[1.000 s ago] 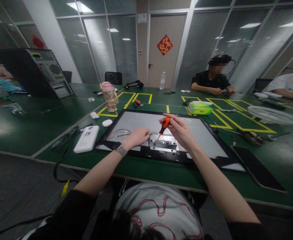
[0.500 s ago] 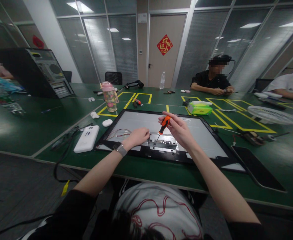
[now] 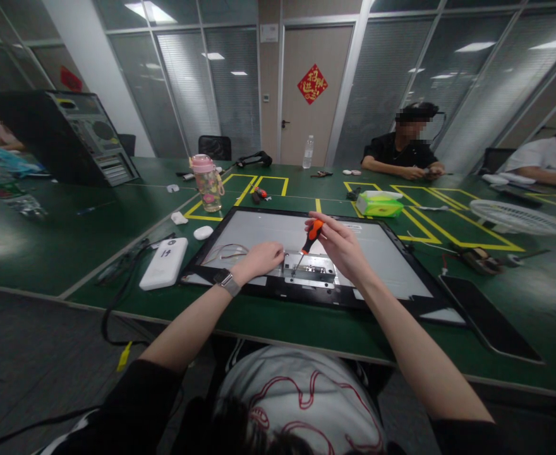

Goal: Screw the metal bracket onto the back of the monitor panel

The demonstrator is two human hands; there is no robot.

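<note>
In the head view, my right hand [image 3: 342, 243] grips the orange-and-black handle of a screwdriver [image 3: 313, 235]. The tool is tilted, its tip down at a silver metal bracket [image 3: 323, 276]. That bracket lies on the back of a flat display panel [image 3: 382, 259], grey-white with a black frame. At the bracket's left end rests my left hand [image 3: 261, 260], its fingers curled closed; what lies under the fingertips is hidden. Thin wires [image 3: 228, 253] run over the panel left of this hand.
A white power bank [image 3: 164, 264] and a white case [image 3: 203, 233] lie left of the panel, a phone-like black slab [image 3: 489, 316] right. Behind stand a pink-lidded bottle [image 3: 208, 183] and a green packet [image 3: 379, 204]. A computer tower [image 3: 64, 139] stands far left; people sit across the table.
The screwdriver handle has turned slightly in my right hand, which has barely moved. My left hand stays in place.
</note>
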